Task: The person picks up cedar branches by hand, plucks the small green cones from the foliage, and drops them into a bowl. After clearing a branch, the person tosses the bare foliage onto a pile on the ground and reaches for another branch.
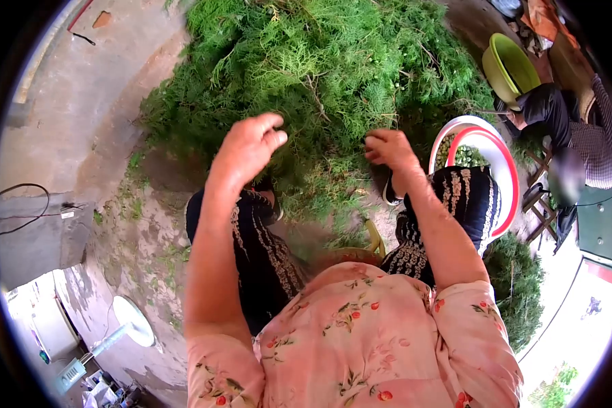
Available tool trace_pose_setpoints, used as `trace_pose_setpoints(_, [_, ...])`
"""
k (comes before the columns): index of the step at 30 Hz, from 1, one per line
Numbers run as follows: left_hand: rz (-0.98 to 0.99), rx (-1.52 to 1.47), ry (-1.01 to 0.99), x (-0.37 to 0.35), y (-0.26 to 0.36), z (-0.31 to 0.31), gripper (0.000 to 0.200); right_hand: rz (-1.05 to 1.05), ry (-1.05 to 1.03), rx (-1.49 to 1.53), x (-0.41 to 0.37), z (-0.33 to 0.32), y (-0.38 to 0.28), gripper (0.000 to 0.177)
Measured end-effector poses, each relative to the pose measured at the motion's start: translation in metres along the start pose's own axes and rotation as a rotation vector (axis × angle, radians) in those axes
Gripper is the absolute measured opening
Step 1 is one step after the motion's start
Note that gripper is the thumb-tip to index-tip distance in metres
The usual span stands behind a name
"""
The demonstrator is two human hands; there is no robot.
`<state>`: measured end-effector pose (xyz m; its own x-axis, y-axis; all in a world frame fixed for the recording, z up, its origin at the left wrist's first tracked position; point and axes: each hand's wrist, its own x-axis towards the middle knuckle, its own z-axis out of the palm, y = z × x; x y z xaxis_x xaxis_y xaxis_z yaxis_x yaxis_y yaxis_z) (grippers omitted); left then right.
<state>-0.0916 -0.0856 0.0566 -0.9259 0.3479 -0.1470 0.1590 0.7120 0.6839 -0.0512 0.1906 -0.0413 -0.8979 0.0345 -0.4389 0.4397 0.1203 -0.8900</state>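
Observation:
A big heap of green conifer branches (pixel 299 61), with flat feathery sprays, lies in front of me. My left hand (pixel 250 141) hovers over its near edge, thumb and forefinger curved with a gap between them, and nothing shows in that gap. To the right, my right hand (pixel 392 151) is over the near side of the heap with its fingers bent together. Whatever those fingers may hold is too small or hidden to make out. Beside my right knee stands a white basin with a red rim (pixel 509 178), holding many small greenish cones or fruits (pixel 466 156).
A yellow-green tub (pixel 508 68) and a seated person (pixel 591 136) are at the far right. More greenery (pixel 515 289) lies behind the basin. A white pedestal fan (pixel 134 321) stands at lower left. A yellow curved object (pixel 374 238) lies between my legs.

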Motion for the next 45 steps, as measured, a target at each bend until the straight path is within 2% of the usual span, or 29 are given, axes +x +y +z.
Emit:
trace_pose_setpoints(1, [0.014, 0.006, -0.008, 0.015, 0.0, -0.005, 0.032, -0.085, -0.045, -0.202, 0.018, 0.002, 0.031, 0.028])
trace_pose_setpoints(3, [0.037, 0.023, -0.04, 0.039, 0.002, -0.016, 0.037, 0.028, -0.061, -0.263, 0.037, 0.01, 0.057, 0.026])
trace_pose_setpoints(4, [0.058, 0.012, -0.029, 0.047, 0.006, -0.019, 0.036, 0.225, -0.028, -0.12, 0.038, 0.018, 0.059, 0.025])
trace_pose_setpoints(5, [0.079, -0.014, -0.007, 0.054, 0.003, -0.015, 0.035, 0.253, -0.013, -0.081, 0.045, 0.023, 0.077, 0.022])
trace_pose_setpoints(8, [0.05, -0.07, 0.005, 0.063, -0.007, -0.005, 0.033, 0.346, 0.051, -0.268, 0.068, 0.037, 0.138, 0.02])
trace_pose_setpoints(9, [0.047, -0.043, 0.024, 0.064, -0.018, 0.0, 0.032, 0.416, 0.065, -0.19, 0.067, 0.044, 0.147, 0.019])
trace_pose_setpoints(10, [-0.071, 0.025, -0.027, 0.064, -0.018, 0.001, 0.033, 0.488, 0.081, -0.111, 0.065, 0.052, 0.157, 0.019])
trace_pose_setpoints(12, [0.073, 0.288, -0.055, 0.061, -0.01, -0.007, 0.033, 0.457, 0.004, -0.215, 0.07, 0.067, 0.194, 0.016])
trace_pose_setpoints(15, [0.117, 0.02, 0.025, 0.069, -0.016, -0.01, 0.032, 0.395, 0.04, -0.215, 0.071, 0.093, 0.226, 0.016])
trace_pose_setpoints(19, [0.173, 0.172, 0.108, 0.075, -0.027, -0.015, 0.031, 0.36, 0.063, -0.34, 0.083, 0.111, 0.279, 0.026])
trace_pose_setpoints(21, [0.172, 0.141, 0.132, 0.074, -0.028, -0.014, 0.03, 0.412, 0.072, -0.229, 0.089, 0.116, 0.287, 0.026])
trace_pose_setpoints(22, [0.175, 0.124, 0.143, 0.072, -0.029, -0.014, 0.03, 0.439, 0.079, -0.174, 0.089, 0.121, 0.268, 0.026])
trace_pose_setpoints(24, [0.146, 0.114, 0.136, 0.07, -0.028, -0.014, 0.03, 0.612, 0.072, 0.122, 0.086, 0.12, 0.222, 0.02])
trace_pose_setpoints(25, [0.143, 0.123, 0.133, 0.07, -0.028, -0.015, 0.03, 0.648, 0.04, 0.393, 0.089, 0.117, 0.221, 0.013])
trace_pose_setpoints(29, [0.181, 0.146, 0.163, 0.073, -0.024, -0.012, 0.03, 0.677, 0.034, 0.332, 0.101, 0.109, 0.206, 0.013])
trace_pose_setpoints(36, [0.131, 0.166, 0.105, 0.076, -0.013, -0.016, 0.033, 0.686, 0.161, 0.373, 0.079, 0.081, 0.138, 0.015])
trace_pose_setpoints(40, [0.078, 0.161, 0.067, 0.073, -0.006, -0.018, 0.034, 0.601, 0.197, 0.23, 0.065, 0.067, 0.093, 0.019])
trace_pose_setpoints(45, [0.022, 0.174, 0.041, 0.07, -0.014, -0.015, 0.033, 0.385, 0.109, 0.175, 0.047, 0.051, 0.06, 0.024])
